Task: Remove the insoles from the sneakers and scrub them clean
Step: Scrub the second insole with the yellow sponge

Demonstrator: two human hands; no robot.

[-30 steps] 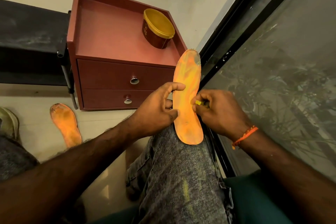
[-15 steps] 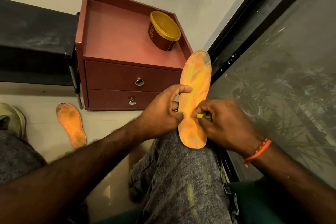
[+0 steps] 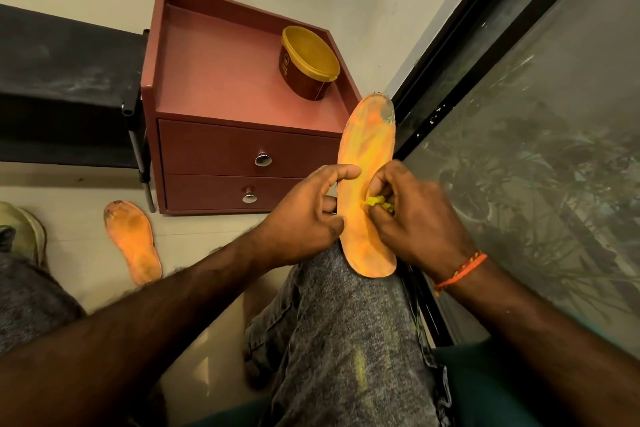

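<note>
On our right knee (image 3: 332, 315), in grey jeans, stood the orange insole (image 3: 363, 156), heel down on the denim and toe up toward the dark window frame (image 3: 446, 55). A grey worn patch showed at its toe. Our left hand (image 3: 304, 218) steadied it from the left edge: the forefinger stretched across the face, the thumb pressed in lower down, and the other fingers curled behind, so it held the insole in a loose pinch. Our right hand (image 3: 415, 215) came in from the other side, fingers curled tight around a small yellow scrubber (image 3: 377, 201), its tip pressed against the middle of the insole. We could not tell what sort of scrubber it was; only a yellow bit poked out between the fingers. An orange thread band (image 3: 460, 269) sat on that wrist.

Over on the floor (image 3: 76, 253) to the left lay the second insole (image 3: 133, 243), flat, face up, dirty at the toe, well apart from us. Further left, at the picture's edge, we caught a pale sneaker (image 3: 26, 229), only partly in view. Behind the hands stood a red cabinet (image 3: 225, 149) with two drawers, and on its top, near the back right corner, a brown tub (image 3: 308, 66) with a yellow lid, tilted in our view. A yellow smear (image 3: 360, 367) marked the jeans lower down the thigh.
</note>
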